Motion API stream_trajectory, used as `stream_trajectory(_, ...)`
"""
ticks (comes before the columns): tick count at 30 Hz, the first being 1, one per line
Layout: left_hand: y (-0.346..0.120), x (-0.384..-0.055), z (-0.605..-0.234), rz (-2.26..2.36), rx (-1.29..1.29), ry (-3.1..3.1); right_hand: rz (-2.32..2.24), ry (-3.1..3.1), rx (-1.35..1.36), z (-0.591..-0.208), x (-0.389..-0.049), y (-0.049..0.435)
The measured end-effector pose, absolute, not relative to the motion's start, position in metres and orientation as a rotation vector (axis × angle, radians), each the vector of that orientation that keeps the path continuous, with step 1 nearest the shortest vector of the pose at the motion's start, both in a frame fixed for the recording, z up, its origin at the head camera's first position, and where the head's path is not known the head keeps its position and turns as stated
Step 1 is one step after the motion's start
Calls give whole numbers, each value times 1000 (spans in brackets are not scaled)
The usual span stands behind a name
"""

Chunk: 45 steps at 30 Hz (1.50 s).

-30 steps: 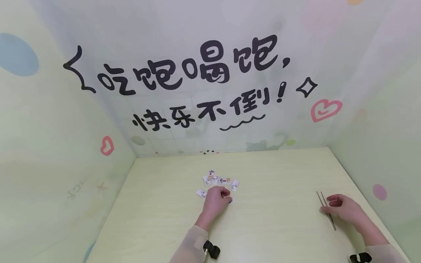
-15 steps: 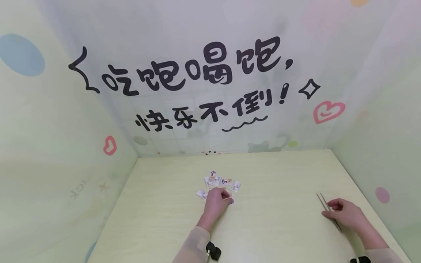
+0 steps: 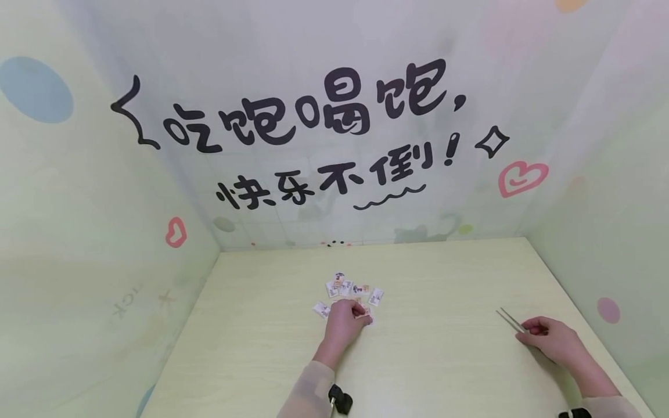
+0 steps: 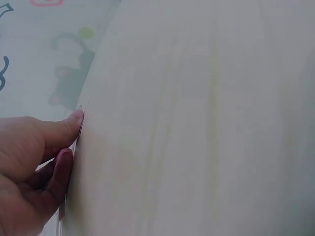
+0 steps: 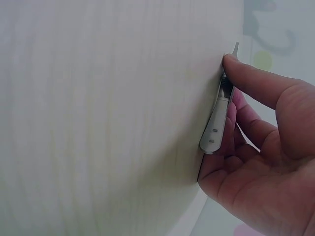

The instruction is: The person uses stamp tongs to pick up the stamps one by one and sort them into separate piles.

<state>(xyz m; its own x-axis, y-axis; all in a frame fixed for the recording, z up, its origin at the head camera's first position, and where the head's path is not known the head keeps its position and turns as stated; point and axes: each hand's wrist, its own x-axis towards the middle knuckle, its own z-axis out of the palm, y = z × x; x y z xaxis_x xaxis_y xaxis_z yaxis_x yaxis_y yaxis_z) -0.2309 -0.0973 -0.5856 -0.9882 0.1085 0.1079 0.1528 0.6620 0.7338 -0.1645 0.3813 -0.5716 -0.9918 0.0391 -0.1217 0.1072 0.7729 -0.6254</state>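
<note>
My left hand (image 3: 342, 326) rests on a group of small white printed pieces (image 3: 376, 297), flat like stickers or cards. Its thumb and fingertips touch a piece (image 3: 370, 319) near the front right of the group, partly hidden under the hand. In the left wrist view the thumb and index finger (image 4: 64, 164) lie apart along a thin edge low on the tabletop. Over at the right, my right hand (image 3: 551, 339) grips metal tweezers (image 3: 511, 321) between thumb and fingers. Their tips point away and to the left, slightly apart; the right wrist view shows the tweezers' joined end (image 5: 212, 132).
Beyond the left hand lie several more printed pieces (image 3: 360, 289), some overlapping. The pale wooden tabletop (image 3: 434, 360) is bounded by a back wall (image 3: 292, 226) with black lettering, and by walls at left and right.
The right hand has picked up the tweezers from their lying position, and they have turned so the tips point further left. The left hand stays on the same pieces; the view shifted slightly.
</note>
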Motion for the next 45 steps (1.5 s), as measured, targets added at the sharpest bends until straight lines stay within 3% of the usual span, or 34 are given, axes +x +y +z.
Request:
stream_trajectory(17, -101, -236, -581, -1296, -202, -2848, -1116, 2822, 104, -565, -172, 360)
stream_trajectory(34, -111, -232, -584, -1385, -250, -2870, -1347, 2647, -104, -556, -204, 226)
stream_trajectory(45, -110, -233, -588, -1420, -234, -2841, -1235, 2696, -286, -565, -223, 149)
